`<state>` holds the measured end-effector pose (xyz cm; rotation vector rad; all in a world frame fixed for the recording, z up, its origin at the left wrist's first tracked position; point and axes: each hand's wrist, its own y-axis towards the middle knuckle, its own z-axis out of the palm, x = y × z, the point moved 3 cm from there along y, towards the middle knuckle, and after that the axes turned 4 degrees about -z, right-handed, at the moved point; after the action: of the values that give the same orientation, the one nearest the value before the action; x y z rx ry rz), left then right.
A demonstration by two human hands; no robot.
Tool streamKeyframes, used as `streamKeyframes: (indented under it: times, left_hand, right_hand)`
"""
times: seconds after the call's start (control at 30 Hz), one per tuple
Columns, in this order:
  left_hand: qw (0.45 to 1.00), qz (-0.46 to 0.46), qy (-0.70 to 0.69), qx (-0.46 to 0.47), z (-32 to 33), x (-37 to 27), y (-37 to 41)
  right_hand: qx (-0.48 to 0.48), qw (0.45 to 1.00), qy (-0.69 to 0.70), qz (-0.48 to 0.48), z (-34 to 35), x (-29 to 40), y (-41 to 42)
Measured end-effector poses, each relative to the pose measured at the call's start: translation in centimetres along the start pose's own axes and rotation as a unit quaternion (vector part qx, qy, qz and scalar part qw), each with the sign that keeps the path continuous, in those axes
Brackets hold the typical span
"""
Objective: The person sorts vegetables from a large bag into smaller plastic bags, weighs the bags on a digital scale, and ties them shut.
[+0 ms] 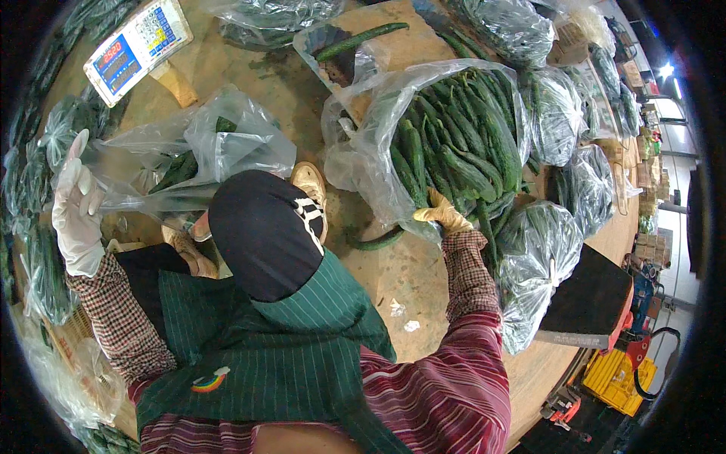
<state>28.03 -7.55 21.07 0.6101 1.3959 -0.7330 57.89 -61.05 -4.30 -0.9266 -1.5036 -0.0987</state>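
My left hand, in a white glove, is raised at the left and grips the edge of a clear plastic bag. A few cucumbers lie inside that bag. At the right, my right hand, in a yellowish glove, touches the near side of a large open clear bag full of cucumbers; whether its fingers hold a cucumber or the plastic cannot be told. One loose cucumber lies on the floor just left of my right hand.
A scale's display panel stands at the upper left. Beyond the open bag is a bin with a cucumber across it. Tied bags of cucumbers line the right side, more bags the left. A yellow crate sits lower right.
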Motion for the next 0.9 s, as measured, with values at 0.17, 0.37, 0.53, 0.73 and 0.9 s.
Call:
streamKeyframes:
  times: [0.17,0.37,0.53,0.73,0.9]
  left_hand:
    - [1.0,0.0,0.0,-0.002,-0.7,0.6,0.4]
    - [1.0,0.007,0.023,-0.008,-0.2,0.6,0.4]
    - [1.0,-0.019,0.018,0.011,0.3,0.5,0.6]
    - [0.999,-0.005,-0.007,0.032,0.8,0.6,0.5]
    - [0.999,0.001,-0.018,0.047,0.2,0.9,0.6]
  right_hand:
    - [-0.02,0.994,0.07,-0.079,-1.3,7.1,-0.8]
    - [-0.107,0.979,0.129,-0.116,-2.7,7.3,0.8]
    - [-0.151,0.966,0.135,-0.159,-2.1,10.4,1.3]
    - [-0.255,0.915,-0.31,-0.04,-0.6,8.7,4.1]
    - [-0.249,0.862,-0.408,0.17,3.2,11.8,5.4]
